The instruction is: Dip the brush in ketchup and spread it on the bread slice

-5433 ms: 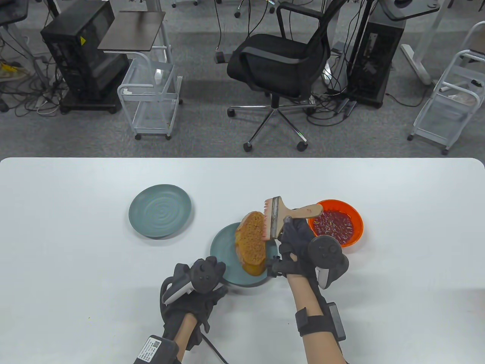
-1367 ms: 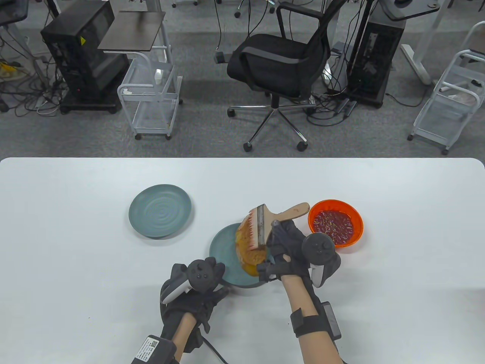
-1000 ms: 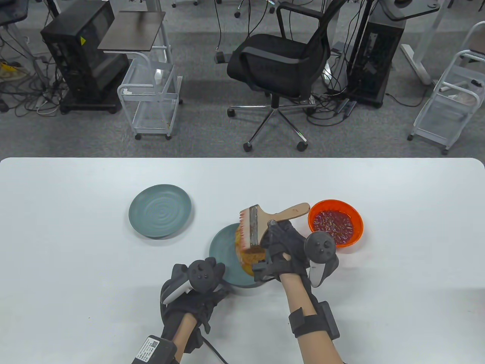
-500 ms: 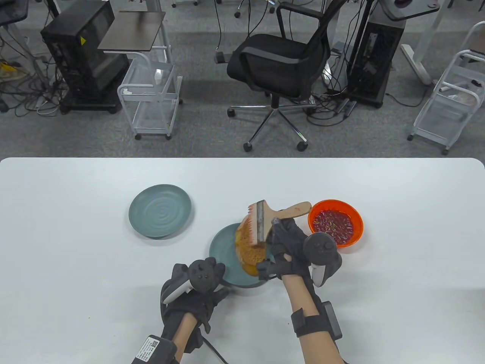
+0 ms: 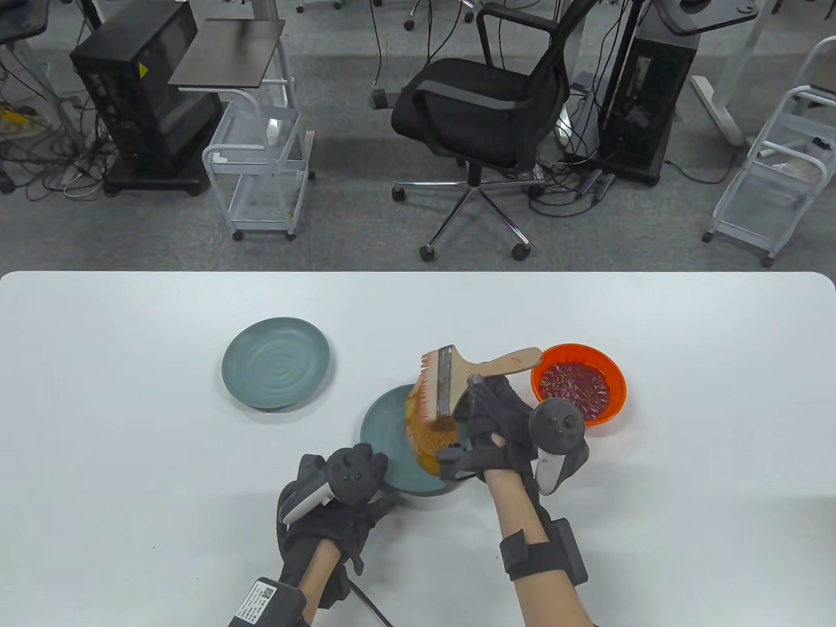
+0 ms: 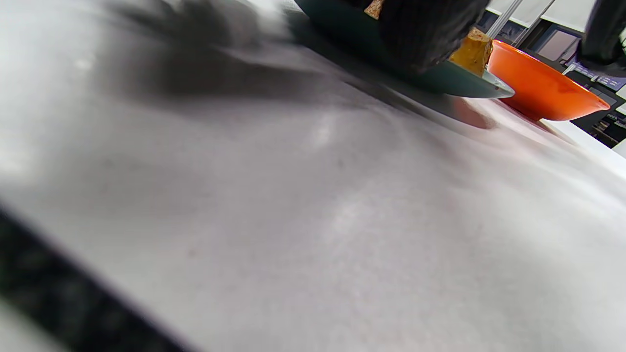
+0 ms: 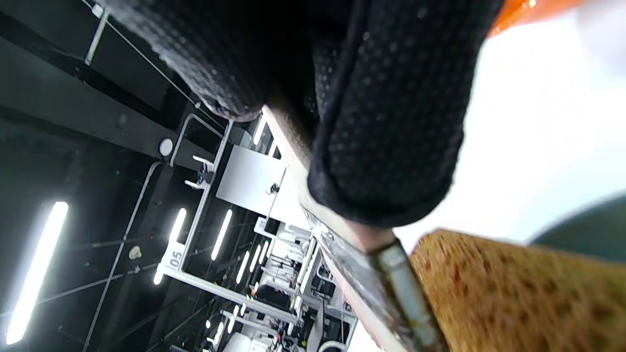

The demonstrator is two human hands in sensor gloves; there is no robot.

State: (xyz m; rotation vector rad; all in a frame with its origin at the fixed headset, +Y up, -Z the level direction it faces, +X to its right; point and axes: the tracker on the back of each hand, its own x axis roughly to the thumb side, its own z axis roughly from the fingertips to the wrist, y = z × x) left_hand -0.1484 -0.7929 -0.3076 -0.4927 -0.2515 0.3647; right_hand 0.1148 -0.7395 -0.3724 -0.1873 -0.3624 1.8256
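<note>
Table view: the right hand (image 5: 499,418) grips the wide wooden-handled brush (image 5: 457,382), bristles touching the brown bread slice (image 5: 424,434) on the near teal plate (image 5: 382,424); its handle points right toward the orange ketchup bowl (image 5: 578,385).

Left wrist view: the left hand's fingers (image 6: 425,29) touch the plate rim; how far they close is unclear.

Right wrist view: gloved fingers (image 7: 391,122) wrap the handle above the bread.

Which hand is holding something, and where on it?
The right hand grips the brush by its wooden handle, just behind the metal band. The left hand rests at the plate rim; whether it grips it cannot be told.
</note>
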